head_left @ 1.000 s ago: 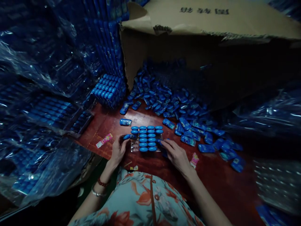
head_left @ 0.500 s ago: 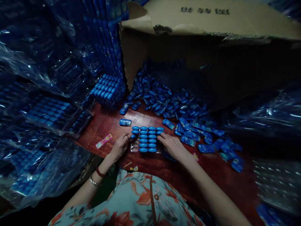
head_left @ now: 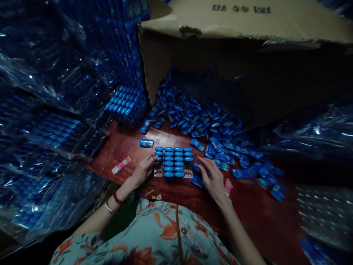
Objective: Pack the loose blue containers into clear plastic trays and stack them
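Note:
A clear plastic tray (head_left: 188,173) lies on the table in front of me, with blue oval-ended packs (head_left: 169,163) standing in rows in it. The two middle columns are filled down to the near edge; the outer columns hold packs only toward the far end. At the tray's left edge my left hand (head_left: 145,168) is closed, its fingertips on a blue pack in the left column. To the right of the tray, my right hand (head_left: 213,177) has thumb and fingers curled about a loose blue pack (head_left: 196,167). Another blue pack (head_left: 198,181) lies just below it.
A big heap of blue packs (head_left: 190,114) spills from a cardboard box (head_left: 215,25) onto the red-brown table (head_left: 118,141). Filled trays (head_left: 125,99) are stacked back left, with plastic-wrapped ones beyond. Empty clear trays (head_left: 325,213) sit at right. Pink wrappers (head_left: 121,165) lie about.
My right hand has left the pack in the tray's right column and moved right to a loose pack. My left hand remains at the left column, slightly higher.

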Demonstrator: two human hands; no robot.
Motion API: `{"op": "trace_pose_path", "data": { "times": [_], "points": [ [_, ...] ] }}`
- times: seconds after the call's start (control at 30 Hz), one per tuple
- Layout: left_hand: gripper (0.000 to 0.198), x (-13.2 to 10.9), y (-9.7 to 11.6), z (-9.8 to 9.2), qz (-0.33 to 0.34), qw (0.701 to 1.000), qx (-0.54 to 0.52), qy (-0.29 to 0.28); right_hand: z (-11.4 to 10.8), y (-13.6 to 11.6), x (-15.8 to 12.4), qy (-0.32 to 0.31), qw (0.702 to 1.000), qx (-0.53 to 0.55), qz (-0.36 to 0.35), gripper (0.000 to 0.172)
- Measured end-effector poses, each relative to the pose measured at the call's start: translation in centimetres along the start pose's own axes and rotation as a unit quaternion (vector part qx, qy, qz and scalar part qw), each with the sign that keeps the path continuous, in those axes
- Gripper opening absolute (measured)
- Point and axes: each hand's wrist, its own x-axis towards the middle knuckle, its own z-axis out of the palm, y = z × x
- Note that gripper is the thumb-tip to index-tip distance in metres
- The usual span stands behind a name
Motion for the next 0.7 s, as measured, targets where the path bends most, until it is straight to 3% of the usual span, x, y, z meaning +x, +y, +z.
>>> {"op": "trace_pose_path", "data": {
  "times": [0.23, 0.43, 0.7],
  "points": [
    [0.033, -0.7, -0.5, 0.9, -0.012, 0.999, 0.034, 0.003, -1.2, 1.7, -3.6, -0.114, 0.988, -0.048, 0.09, 0.033],
    [0.031, 1.0, 0.7, -0.8, -0.025, 0.989, 0.096, -0.111, -0.8, 1.8, -6.2, -0.132, 0.977, -0.146, 0.087, 0.043],
    [0.028, 2.8, 2.3, -2.5, -0.01, 0.968, 0.126, -0.215, -0.5, 0.7, -6.1, -0.147, 0.962, -0.219, 0.069, 0.037]
  ]
}}
